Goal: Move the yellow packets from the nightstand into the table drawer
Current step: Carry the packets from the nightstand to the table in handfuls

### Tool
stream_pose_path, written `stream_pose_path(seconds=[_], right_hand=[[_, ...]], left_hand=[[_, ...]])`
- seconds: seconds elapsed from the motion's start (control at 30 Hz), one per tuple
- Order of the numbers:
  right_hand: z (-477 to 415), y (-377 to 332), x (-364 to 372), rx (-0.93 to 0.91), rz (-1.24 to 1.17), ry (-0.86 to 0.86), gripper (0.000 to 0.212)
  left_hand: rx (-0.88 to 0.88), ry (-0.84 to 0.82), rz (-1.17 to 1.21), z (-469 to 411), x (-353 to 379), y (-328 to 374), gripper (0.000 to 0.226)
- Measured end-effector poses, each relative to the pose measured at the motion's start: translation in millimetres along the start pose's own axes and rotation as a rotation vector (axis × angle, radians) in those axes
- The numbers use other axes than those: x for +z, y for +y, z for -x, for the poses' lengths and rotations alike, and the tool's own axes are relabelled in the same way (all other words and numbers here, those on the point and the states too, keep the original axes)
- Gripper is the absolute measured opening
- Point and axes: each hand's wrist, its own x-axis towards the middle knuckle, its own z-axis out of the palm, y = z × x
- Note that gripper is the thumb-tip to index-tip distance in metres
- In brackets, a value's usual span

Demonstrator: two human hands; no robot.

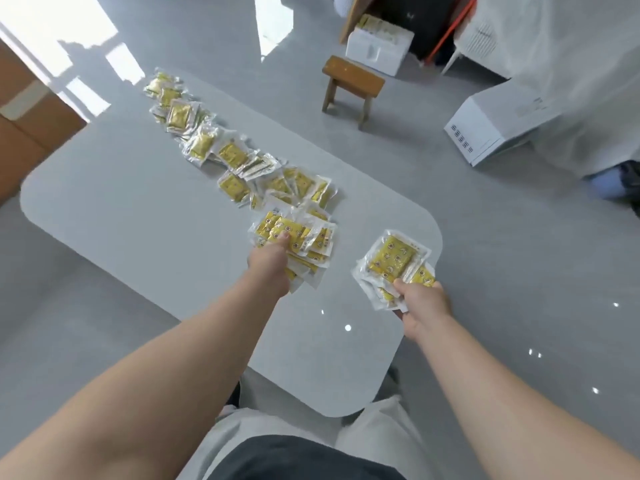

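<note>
Dozens of yellow packets (232,157) strewn in loose diagonal line across pale grey table (138,237); top glossy, corners rounded. Floor (519,271) grey, shiny; window glare far left. Left hand (270,261) grips fanned bundle (294,233) at near end of line. Right hand (424,303) grips second bundle (393,259) at table's right edge. Wooden stool (353,81) beyond table. White foam box (379,50) behind stool, packets inside. White boxy unit (485,133) at right, cardboard carton (31,126) at left.

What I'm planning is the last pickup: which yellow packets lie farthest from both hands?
The packets at the far end of the row on the table; every other packet lies nearer the left hand and right hand.
</note>
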Motion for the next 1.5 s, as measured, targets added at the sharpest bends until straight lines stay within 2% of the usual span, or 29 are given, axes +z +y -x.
stream_pose_path(seconds=[0.1,0.13,0.23,0.27,0.43,0.53,0.67,0.77,0.83,0.9,1.03,1.17,1.27,1.37,1.5], right_hand=[[-74.7,-26.0,5.1,0.0,0.093,-0.068,0.055],[-102.0,-31.8,5.7,0.003,0.129,-0.102,0.057],[-178.3,-47.0,11.0,0.001,0.271,-0.201,0.031],[-202.6,-50.6,14.7,-0.004,0.299,-0.238,0.028],[-294.4,-53.9,37.4,-0.006,0.378,-0.386,0.028],[-329.9,-49.1,60.5,0.007,0.405,-0.465,0.029],[-357.4,-45.0,95.7,0.056,0.457,-0.601,0.031],[-367.3,-46.3,122.1,0.046,0.525,-0.677,0.035],[-371.9,-46.2,139.4,-0.036,0.647,-0.674,0.034],[-376.0,-43.2,154.4,-0.165,0.839,-0.626,0.043],[-368.6,-37.4,171.9,-0.349,1.155,-0.487,0.06],[-348.6,-37.5,176.6,-0.41,1.489,-0.407,0.077],[-321.1,-46.1,167.9,-0.381,1.628,-0.319,0.086],[-276.3,-59.2,150.1,-0.388,1.68,-0.309,0.081],[-178.1,-65.2,119.1,-0.484,1.719,-0.527,0.061]], left_hand=[[-0.033,0.119,0.057,-39.1,59.6,-23.9,0.046],[-0.043,0.153,0.072,-53.6,78.8,-32.7,0.045],[-0.072,0.266,0.067,-100.6,129.2,-56.3,0.051],[-0.08,0.292,0.055,-117.8,142.9,-62.0,0.057],[-0.08,0.372,-0.017,-189.0,192.0,-73.6,0.077],[-0.054,0.488,-0.088,-221.4,201.6,-73.7,0.086],[0.053,0.586,-0.376,-236.3,196.7,-77.1,0.089],[0.082,0.555,-0.372,-231.8,188.2,-83.3,0.086],[0.127,0.56,-0.35,-227.2,179.2,-89.5,0.087],[0.152,0.557,-0.383,-221.4,170.2,-93.7,0.086],[0.178,0.545,-0.353,-213.8,153.1,-100.8,0.065],[0.273,0.554,-0.392,-188.3,138.7,-106.5,0.055],[0.292,0.516,-0.35,-148.5,121.2,-108.1,0.047],[0.286,0.45,-0.222,-93.7,97.1,-107.6,0.039],[0.282,0.417,-0.062,1.5,54.9,-109.1,0.027]])
